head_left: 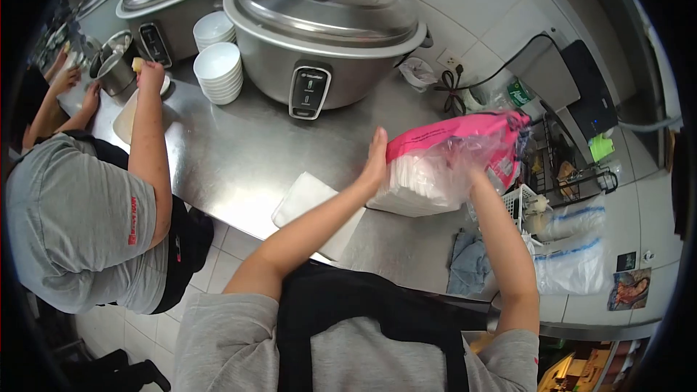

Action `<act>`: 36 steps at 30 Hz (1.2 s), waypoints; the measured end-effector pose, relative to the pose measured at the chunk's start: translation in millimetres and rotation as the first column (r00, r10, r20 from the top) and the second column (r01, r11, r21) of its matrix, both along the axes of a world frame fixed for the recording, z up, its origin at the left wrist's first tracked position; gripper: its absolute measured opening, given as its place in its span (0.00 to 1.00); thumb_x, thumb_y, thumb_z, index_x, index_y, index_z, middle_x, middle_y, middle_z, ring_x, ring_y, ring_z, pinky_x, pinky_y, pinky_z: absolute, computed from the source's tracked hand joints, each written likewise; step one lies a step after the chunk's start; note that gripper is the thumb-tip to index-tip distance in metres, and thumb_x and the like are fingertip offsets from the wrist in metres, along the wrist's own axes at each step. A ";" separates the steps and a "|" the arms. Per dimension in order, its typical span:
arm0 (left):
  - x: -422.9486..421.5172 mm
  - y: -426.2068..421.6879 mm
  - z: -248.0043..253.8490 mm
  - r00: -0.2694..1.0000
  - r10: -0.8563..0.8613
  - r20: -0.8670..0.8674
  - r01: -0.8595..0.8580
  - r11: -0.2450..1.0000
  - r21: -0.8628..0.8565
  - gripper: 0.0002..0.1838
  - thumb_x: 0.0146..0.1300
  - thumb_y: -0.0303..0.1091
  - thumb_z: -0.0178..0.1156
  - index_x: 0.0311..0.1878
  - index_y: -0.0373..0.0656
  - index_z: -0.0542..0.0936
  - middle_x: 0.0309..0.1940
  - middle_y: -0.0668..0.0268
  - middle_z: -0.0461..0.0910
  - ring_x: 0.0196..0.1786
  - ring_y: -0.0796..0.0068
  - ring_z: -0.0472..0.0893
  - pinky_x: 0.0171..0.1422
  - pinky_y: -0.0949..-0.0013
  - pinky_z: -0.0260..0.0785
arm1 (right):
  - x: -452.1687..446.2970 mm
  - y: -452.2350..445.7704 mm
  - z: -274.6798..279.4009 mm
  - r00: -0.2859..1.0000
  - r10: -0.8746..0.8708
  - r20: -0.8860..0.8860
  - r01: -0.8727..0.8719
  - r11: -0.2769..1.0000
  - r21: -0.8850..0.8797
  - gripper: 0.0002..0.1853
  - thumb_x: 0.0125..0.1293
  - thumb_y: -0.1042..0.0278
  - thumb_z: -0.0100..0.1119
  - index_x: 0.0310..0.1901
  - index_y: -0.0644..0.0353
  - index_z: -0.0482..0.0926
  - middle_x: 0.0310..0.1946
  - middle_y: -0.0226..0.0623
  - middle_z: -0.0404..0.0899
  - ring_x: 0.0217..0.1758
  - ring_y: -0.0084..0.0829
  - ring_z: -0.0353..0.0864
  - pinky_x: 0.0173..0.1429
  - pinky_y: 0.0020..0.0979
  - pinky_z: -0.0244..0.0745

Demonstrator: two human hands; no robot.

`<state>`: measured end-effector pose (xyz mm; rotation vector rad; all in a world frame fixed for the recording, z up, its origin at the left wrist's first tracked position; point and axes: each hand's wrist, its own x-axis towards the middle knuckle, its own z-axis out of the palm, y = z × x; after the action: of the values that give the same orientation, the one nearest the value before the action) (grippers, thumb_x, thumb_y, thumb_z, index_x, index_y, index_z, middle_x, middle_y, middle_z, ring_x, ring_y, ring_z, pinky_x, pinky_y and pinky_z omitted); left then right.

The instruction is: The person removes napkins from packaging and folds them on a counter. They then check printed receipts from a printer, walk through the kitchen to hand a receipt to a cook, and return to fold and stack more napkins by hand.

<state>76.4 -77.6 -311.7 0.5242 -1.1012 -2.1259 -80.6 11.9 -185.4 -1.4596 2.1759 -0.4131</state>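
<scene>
Here, a worker's left hand (377,162), open with fingers extended, presses against the side of a pink-and-clear bag (446,131) holding a white stack (415,187) on a steel counter (236,149). The right hand (473,176) reaches to the bag's other side, where plastic blurs the fingers and their grip cannot be told. The bag sits in front and to the right of a large cooker (319,43), near a flat white item (308,207). At left, a co-worker (80,225) leans over the same counter, beyond which bowls (218,72) stand stacked.
</scene>
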 end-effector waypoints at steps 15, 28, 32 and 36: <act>52.9 27.9 202.3 0.905 -0.190 -0.381 -0.426 -0.385 -0.819 0.22 0.50 0.38 0.61 0.51 0.49 0.77 0.59 0.59 0.72 0.65 0.63 0.67 0.73 0.36 0.42 | 10.2 24.1 66.5 0.911 0.311 -0.272 -0.294 0.950 0.100 0.26 0.66 0.53 0.48 0.56 0.67 0.69 0.53 0.51 0.74 0.57 0.46 0.72 0.62 0.42 0.63; 20.9 23.1 235.8 0.910 0.403 -0.096 0.345 -0.865 -0.364 0.12 0.34 0.50 0.69 0.25 0.62 0.84 0.26 0.79 0.81 0.40 0.74 0.77 0.68 0.54 0.49 | 34.5 -6.4 28.6 0.517 0.803 -0.296 -0.622 0.590 0.514 0.32 0.68 0.46 0.47 0.62 0.67 0.65 0.58 0.50 0.71 0.62 0.46 0.69 0.67 0.41 0.59; 4.0 14.8 224.2 0.945 0.093 -0.314 -0.119 -0.796 -0.594 0.04 0.45 0.41 0.64 0.26 0.60 0.84 0.26 0.81 0.81 0.40 0.75 0.78 0.61 0.55 0.55 | 35.3 -8.2 12.0 0.432 0.852 -0.295 -0.636 0.519 0.571 0.33 0.68 0.45 0.47 0.63 0.67 0.64 0.59 0.50 0.71 0.63 0.46 0.68 0.68 0.41 0.58; 16.9 18.2 229.3 0.920 0.241 -0.308 0.009 -0.799 -0.601 0.03 0.48 0.37 0.62 0.26 0.58 0.83 0.27 0.81 0.82 0.39 0.76 0.80 0.55 0.55 0.59 | 17.0 -1.2 -1.7 0.414 0.799 -0.436 -0.665 0.593 0.454 0.36 0.68 0.41 0.46 0.66 0.63 0.61 0.63 0.50 0.65 0.68 0.45 0.61 0.71 0.39 0.54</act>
<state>93.3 -59.3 -82.3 -0.2965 -2.1955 0.5463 -63.6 10.7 -187.1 -2.4551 1.5693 0.7009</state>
